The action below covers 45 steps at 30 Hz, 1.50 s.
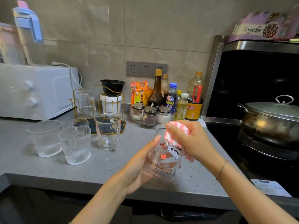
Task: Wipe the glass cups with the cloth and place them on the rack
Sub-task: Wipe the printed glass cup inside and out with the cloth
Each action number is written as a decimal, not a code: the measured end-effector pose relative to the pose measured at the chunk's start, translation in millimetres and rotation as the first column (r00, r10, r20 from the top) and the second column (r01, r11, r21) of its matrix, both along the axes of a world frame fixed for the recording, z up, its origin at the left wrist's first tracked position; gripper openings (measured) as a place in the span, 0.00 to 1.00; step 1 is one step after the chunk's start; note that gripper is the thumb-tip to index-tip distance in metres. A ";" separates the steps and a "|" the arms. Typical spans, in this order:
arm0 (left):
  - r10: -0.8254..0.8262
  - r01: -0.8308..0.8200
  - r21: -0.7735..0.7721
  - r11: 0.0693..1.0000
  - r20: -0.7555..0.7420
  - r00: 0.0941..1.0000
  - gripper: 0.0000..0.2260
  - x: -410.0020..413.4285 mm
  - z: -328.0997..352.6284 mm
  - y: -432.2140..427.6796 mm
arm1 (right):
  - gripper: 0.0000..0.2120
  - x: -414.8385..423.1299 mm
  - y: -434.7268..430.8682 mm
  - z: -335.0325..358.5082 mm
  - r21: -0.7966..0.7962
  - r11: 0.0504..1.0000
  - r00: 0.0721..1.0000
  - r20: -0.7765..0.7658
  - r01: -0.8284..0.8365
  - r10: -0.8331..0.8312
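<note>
My left hand [139, 165] grips a clear glass cup [161, 160] printed with an apple and "Hello Kitty", held tilted above the counter's front. My right hand [192, 141] presses a pink-and-white cloth [174, 130] against the cup's rim and side. A gold wire rack [103, 104] stands at the back left with one glass [85, 101] upside down on it. In front of the rack stand a glass mug with a handle [108, 130], a ribbed glass [76, 144], a wide glass [45, 138] and another glass [79, 122] behind them.
A white microwave [35, 91] sits at the far left. Sauce bottles [178, 97] and a bowl of condiment jars [150, 115] line the back wall. A lidded pot [271, 122] rests on the black hob to the right. The grey counter [105, 165] edge runs along the front.
</note>
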<state>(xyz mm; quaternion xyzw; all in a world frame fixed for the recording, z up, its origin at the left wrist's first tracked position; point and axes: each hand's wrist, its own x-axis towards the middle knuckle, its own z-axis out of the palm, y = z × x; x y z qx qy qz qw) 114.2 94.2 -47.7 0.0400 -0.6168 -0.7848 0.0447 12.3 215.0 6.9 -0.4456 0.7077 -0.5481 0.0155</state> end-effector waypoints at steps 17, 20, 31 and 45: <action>0.252 -0.294 -0.522 0.801 -0.151 0.956 0.38 -6.0 3.4 0.9 | 0.17 -6.6 -10.4 -12.2 -0.204 0.979 0.981 -0.191 -0.021 -0.018; 0.124 -0.153 -0.333 0.930 -0.106 0.987 0.30 -0.1 9.0 -0.6 | 0.18 -9.4 -4.5 -12.7 -0.270 0.955 0.991 -0.093 -0.119 0.097; -0.135 0.134 -0.048 0.990 -0.006 0.991 0.45 -1.4 8.0 -2.3 | 0.20 -8.8 -1.6 -6.7 -0.319 0.941 0.990 0.043 -0.114 0.134; 0.265 -0.378 -0.575 0.726 -0.273 0.925 0.34 1.5 11.0 10.2 | 0.15 -3.6 -9.6 -1.4 -0.272 0.962 0.993 -0.113 -0.006 -0.025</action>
